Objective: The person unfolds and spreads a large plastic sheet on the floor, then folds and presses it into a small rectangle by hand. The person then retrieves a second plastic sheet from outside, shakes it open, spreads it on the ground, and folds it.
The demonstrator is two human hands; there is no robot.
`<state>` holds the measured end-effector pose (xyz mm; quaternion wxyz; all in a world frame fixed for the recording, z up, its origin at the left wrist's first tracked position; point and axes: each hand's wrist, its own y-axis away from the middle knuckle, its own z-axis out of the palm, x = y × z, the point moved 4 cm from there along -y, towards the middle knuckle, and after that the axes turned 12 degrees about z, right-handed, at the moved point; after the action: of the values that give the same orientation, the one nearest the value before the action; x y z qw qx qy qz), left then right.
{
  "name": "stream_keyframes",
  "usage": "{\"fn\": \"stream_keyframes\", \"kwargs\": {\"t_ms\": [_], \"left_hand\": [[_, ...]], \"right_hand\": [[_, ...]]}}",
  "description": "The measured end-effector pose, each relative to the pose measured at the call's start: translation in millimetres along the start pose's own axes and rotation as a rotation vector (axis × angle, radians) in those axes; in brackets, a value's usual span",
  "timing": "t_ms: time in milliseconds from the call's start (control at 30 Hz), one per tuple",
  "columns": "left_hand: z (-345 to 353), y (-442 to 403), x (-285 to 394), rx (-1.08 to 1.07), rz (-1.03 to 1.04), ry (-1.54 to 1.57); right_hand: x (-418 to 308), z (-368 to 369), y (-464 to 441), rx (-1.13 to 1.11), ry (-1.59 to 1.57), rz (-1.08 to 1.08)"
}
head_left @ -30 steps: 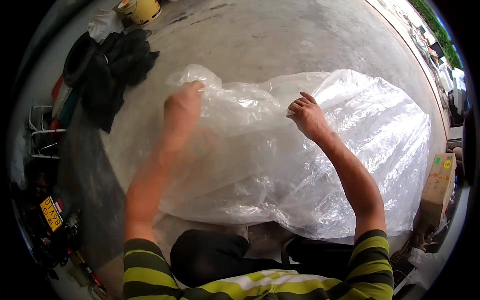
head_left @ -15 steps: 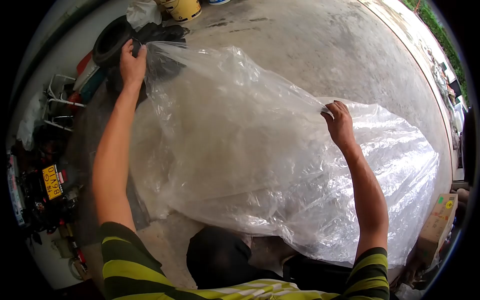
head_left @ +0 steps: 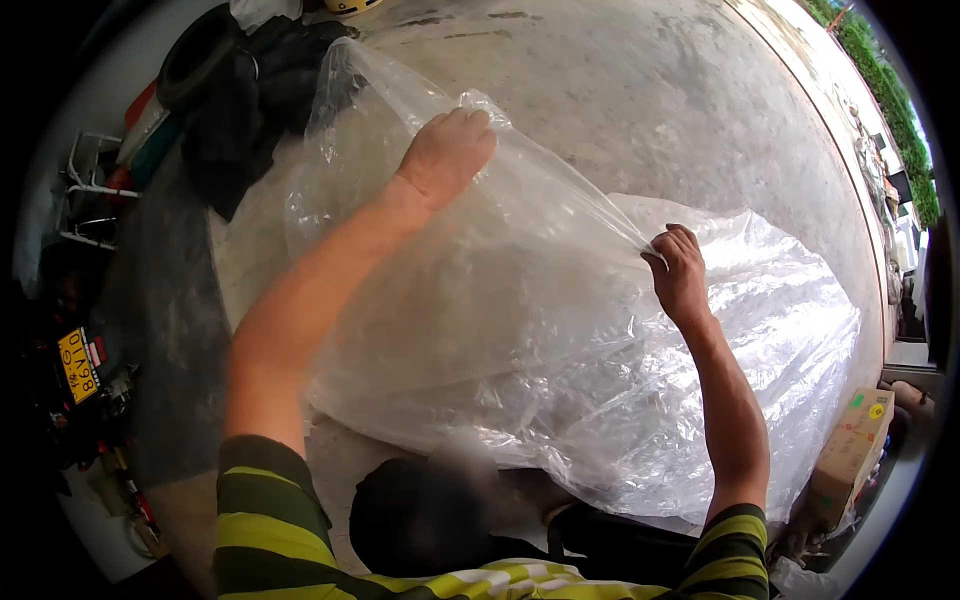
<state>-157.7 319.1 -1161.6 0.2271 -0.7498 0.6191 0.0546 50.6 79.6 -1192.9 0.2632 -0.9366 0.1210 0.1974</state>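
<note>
A large clear plastic sheet point(head_left: 450, 290) spreads in front of me, its right part crumpled and shiny on the floor. My right hand point(head_left: 680, 270) pinches its upper edge between thumb and fingers. Further left along that edge, my left hand point(head_left: 448, 158) is closed at the film, back of the hand toward me; its fingertips are hidden and slightly blurred. Beyond my left hand, the sheet's far left corner stands raised, with no hand on it. My bent knee in black is below the sheet's near edge.
Dark tires point(head_left: 205, 60) and black material point(head_left: 240, 120) lie at the upper left. A motorcycle with a yellow plate point(head_left: 77, 365) and a white metal frame point(head_left: 95, 190) stand left. A cardboard box point(head_left: 850, 450) sits at the lower right on the concrete floor point(head_left: 620, 110).
My left hand has left the sheet's far left corner and moved right along the upper edge. My right hand keeps its pinch, slightly lower in view. The view has shifted a little.
</note>
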Motion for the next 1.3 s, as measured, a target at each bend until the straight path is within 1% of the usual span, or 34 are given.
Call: {"fn": "stream_keyframes", "kwargs": {"t_ms": [33,67,100,167,233,267,300,333,367,400,467,533,567,600,633,667,700,733,767,800,833,867,900,933,967,1000,1033,1067,1100,1133,1200,1233,1267,1300], "left_hand": [[-5,7,-11,0.107,0.094,0.048],[-7,19,-24,0.142,0.212,0.157],[-11,30,-37,0.178,0.331,0.268],[-47,40,-62,0.018,0.399,0.296],[-64,43,-132,0.039,0.349,0.256],[-69,39,-198,0.004,0.224,-0.002],[-64,58,-286,0.093,-0.096,-0.145],[-70,76,-326,0.227,-0.562,-0.353],[-73,101,-358,0.315,-1.053,-0.463],[-75,103,-332,0.312,-1.05,-0.464],[-80,84,-228,0.075,-0.186,-0.483],[-53,96,-198,0.035,-0.177,-0.385],[-9,139,-174,-0.056,-0.438,-0.208],[33,178,-147,-0.131,-0.698,-0.024],[44,195,-135,-0.269,-0.793,0.038],[61,228,-105,-0.432,-0.905,0.135],[72,243,-91,-0.45,-0.911,0.172],[76,260,-86,-0.467,-0.911,0.187],[91,292,-63,-0.46,-0.802,0.135],[97,326,-38,-0.475,-0.675,0.08],[92,339,-26,-0.476,-0.675,0.081],[88,365,-8,-0.573,-0.859,0.134],[87,389,2,-0.667,-1.039,0.179],[97,400,1,-0.669,-1.039,0.18],[86,442,12,-0.565,-1.105,0.036],[77,471,22,-0.454,-1.142,-0.106],[97,463,19,-0.459,-1.148,-0.098],[58,489,22,-0.247,-1.155,-0.058],[41,501,26,0.019,-1.122,0.007],[50,501,34,0.018,-1.125,0.007],[34,546,54,-0.109,-1.362,-0.185],[25,546,86,-0.181,-1.521,-0.316],[20,538,101,-0.184,-1.521,-0.316],[16,526,110,-0.328,-1.378,-0.254]], "right_hand": [[-1,0,2,-0.004,0.005,-0.008],[1,1,3,-0.001,-0.001,-0.002],[1,2,5,-0.037,-0.02,-0.046],[-2,1,7,-0.079,-0.066,-0.115],[8,0,-5,-0.043,-0.043,-0.094],[11,0,-10,-0.026,-0.025,-0.071],[20,-1,-28,0.148,0.029,0.1],[24,-5,-55,0.147,0.05,0.29],[32,-5,-92,0.228,-0.035,0.406],[35,-4,-106,0.239,-0.148,0.437],[34,2,-125,0.184,-0.084,0.299],[29,4,-131,0.123,-0.086,0.307],[31,4,-133,0.197,-0.046,0.234],[32,6,-137,0.171,-0.007,0.282],[41,2,-150,0.359,0.199,0.206],[45,5,-152,0.504,0.417,0.109],[42,2,-151,0.49,0.431,0.1],[33,-2,-151,0.385,0.327,0.102],[21,-5,-161,0.281,0.235,0.071],[10,-3,-149,0.172,0.166,0.063],[0,-6,-148,0.175,0.199,0.036],[-9,11,-96,0.002,0.115,0.003],[-6,26,-64,-0.17,0.074,0.11],[-1,42,-19,-0.316,-0.008,0.183],[4,56,29,-0.453,-0.082,0.269],[-10,61,74,-0.602,-0.08,0.306],[-10,64,79,-0.547,-0.076,0.28],[-41,59,174,-0.838,-0.188,0.043],[-60,59,217,-0.884,-0.26,-0.068],[-50,63,237,-1.12,-0.205,0.034],[-102,59,314,-1.165,-0.111,-0.137],[-101,60,327,-1.16,-0.113,-0.151],[-99,69,340,-1.14,0.016,-0.115],[-96,79,350,-1.116,0.146,-0.085]]}}
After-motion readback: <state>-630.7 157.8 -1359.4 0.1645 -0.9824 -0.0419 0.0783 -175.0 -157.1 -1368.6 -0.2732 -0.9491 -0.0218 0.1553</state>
